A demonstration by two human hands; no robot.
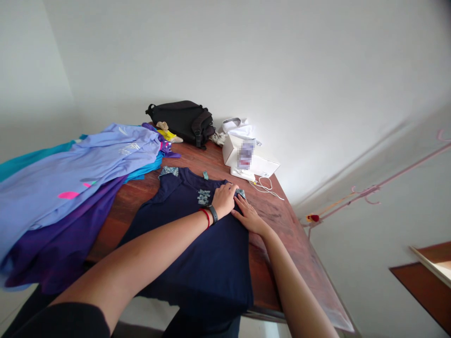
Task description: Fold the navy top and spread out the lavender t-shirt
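A navy T-shirt (207,249) lies spread on the wooden table, its neckline toward the back and its hem hanging over the near edge. Patterned grey-green cloth trims its sleeves, and a patch of the same look marks the chest. At the shirt's right shoulder, my left hand (224,201) has its fingers bent down and closed on the fabric; the fingertips are partly hidden. My right hand (249,217) rests just beside it, fingers stretched out flat over the right sleeve. A dark band and a red cord circle my left wrist.
Lilac, purple and teal garments (105,150) are heaped at the table's left. Along the back sit a black backpack (179,119), a white box (230,149) and a white cable (266,188). Wooden tabletop (278,225) shows on the right, beside a pinkish rack (345,202).
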